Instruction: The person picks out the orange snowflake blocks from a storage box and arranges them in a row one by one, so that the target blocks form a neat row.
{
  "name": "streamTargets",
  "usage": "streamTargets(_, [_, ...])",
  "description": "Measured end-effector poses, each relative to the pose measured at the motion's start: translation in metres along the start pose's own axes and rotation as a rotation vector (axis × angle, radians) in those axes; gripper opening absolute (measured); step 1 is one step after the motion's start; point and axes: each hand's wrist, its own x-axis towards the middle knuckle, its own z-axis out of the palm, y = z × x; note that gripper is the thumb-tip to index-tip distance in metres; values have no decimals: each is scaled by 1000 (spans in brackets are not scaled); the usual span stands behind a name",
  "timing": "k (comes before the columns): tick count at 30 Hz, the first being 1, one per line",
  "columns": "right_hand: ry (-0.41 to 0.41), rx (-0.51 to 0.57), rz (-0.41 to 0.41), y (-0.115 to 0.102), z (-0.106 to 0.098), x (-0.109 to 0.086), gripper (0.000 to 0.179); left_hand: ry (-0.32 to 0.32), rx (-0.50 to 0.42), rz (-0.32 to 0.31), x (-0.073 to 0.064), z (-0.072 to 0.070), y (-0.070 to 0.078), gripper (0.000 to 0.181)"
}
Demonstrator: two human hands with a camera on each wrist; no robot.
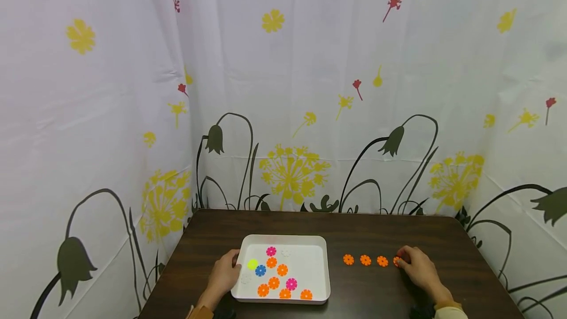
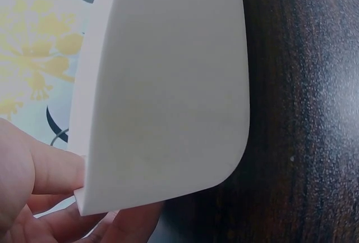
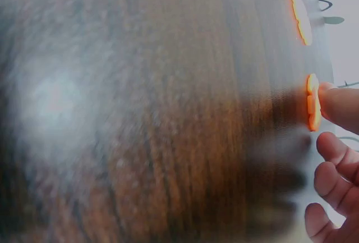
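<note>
My left hand (image 1: 224, 274) holds the left side of a white tray (image 1: 328, 270). In the left wrist view the thumb (image 2: 56, 167) lies at the tray's rim and other fingers show past its lower edge. Inside the tray lie flower-shaped discs: several orange, two pink (image 1: 291, 284), one blue (image 1: 260, 271), one yellow-green (image 1: 252, 264) and two pale ones. My right hand (image 1: 418, 269) pinches an orange flower-shaped disc (image 3: 313, 105) at the tabletop, at the right end of a row. Its other fingers are held apart from the disc in the right wrist view.
Three more orange discs (image 1: 365, 260) lie in the row on the dark brown table (image 1: 354, 230), between the tray and my right hand. A white curtain (image 1: 336, 63) with printed flowers hangs behind the table and along its sides.
</note>
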Motion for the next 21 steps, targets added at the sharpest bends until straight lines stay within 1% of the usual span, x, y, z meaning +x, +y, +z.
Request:
streamTargets(4, [25, 20, -38, -12, -2, -1, 17, 0, 12, -5, 0, 0, -1, 44])
streamTargets(7, [52, 59, -64, -23, -4, 3, 17, 5, 15, -1, -1, 0, -1, 44])
streamTargets(10, [78, 64, -97, -34, -5, 9, 17, 14, 16, 6, -1, 0, -1, 44])
streamTargets(16, [89, 78, -150, -57, -2, 22, 16, 17, 14, 9, -2, 1, 0, 43])
streamTargets(21, [80, 90, -202, -76, 1, 33, 15, 9, 18, 3, -1, 1, 1, 43])
